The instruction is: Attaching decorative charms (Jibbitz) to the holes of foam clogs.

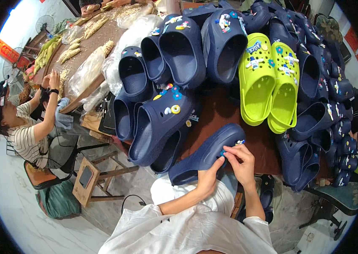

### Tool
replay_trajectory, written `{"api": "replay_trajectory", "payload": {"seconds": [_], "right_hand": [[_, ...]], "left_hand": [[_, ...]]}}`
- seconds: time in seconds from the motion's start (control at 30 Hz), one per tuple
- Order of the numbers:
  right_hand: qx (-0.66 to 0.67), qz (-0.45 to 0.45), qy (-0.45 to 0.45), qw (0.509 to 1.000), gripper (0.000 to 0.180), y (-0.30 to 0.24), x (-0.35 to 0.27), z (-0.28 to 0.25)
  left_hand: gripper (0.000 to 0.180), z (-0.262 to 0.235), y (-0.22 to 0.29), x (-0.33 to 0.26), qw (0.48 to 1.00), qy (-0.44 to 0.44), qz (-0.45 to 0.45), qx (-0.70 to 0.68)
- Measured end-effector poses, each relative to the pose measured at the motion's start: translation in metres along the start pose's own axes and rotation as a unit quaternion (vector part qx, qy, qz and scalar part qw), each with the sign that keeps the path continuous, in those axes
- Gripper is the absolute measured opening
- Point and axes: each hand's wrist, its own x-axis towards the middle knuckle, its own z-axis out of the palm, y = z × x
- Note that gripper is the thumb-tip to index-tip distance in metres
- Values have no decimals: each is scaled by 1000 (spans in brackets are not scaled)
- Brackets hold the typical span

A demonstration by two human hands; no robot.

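A navy clog [206, 148] lies tilted above my lap, its toe towards the far right. My left hand [208, 178] is closed round its near side, the thumb pointing at the toe. My right hand [242, 164] pinches a small blue shoe charm [222, 153] against the clog's upper, and the fingers partly cover it. Another charm, white and coloured, [240, 142] sits on the toe just beyond those fingers. To the left stands a decorated navy clog [155, 122], and to the right a pair of lime green clogs [257, 99] with charms rests upright.
Piled navy clogs [325, 84] crowd the right side, and more [183, 51] stand at the back of the brown-covered table [225, 114]. At the left, a person [28, 122] handles corn by a round tray [90, 40]. A wooden stool [92, 180] stands nearby.
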Motion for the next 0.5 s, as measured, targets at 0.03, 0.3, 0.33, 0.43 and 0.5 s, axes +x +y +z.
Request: {"api": "replay_trajectory", "payload": {"seconds": [0.03,0.3,0.33,0.43,0.5], "right_hand": [[36,31,7,999,28,2,1,2],[76,114,24,990,11,-5,6,0],[75,112,28,990,11,-5,7,0],[76,91,14,993,12,-2,9,0],[69,94,13,993,12,-3,11,-1]], "left_hand": [[36,1,0,-1,1000,3,8,6],[33,-1,-8,2,999,-23,33,30],[33,-1,-9,3,998,-26,43,35],[33,-1,-10,2,996,-31,57,63],[34,0,-9,1,996,-30,56,70]]}}
